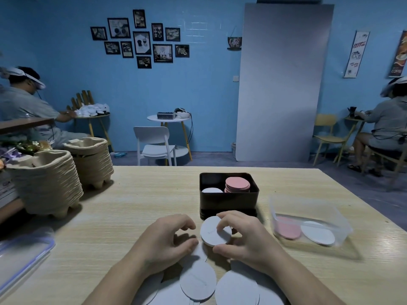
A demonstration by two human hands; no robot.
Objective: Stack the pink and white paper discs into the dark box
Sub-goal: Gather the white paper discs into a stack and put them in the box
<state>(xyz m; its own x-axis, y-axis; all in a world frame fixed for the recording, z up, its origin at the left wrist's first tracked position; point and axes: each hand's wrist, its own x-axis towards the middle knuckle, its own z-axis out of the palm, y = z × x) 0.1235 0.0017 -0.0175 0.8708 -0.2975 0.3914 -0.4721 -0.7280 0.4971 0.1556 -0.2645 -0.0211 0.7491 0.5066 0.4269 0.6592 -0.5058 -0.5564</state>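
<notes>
The dark box (229, 198) stands on the table just beyond my hands, holding a tall pink disc stack (237, 184) on the right and a lower white disc stack (211, 190) on the left. My right hand (244, 236) grips a small stack of white discs (212, 233), tilted toward me, in front of the box. My left hand (169, 238) hovers beside it with curled fingers that hold nothing. Several loose white discs (198, 280) lie on the table near my wrists.
A clear plastic tub (308, 216) at the right holds pink discs (288, 227) and white discs (318, 233). Stacked pulp cup trays (50, 181) stand at the left. A clear lid (22, 254) lies at the near left edge. Two seated people work at far tables.
</notes>
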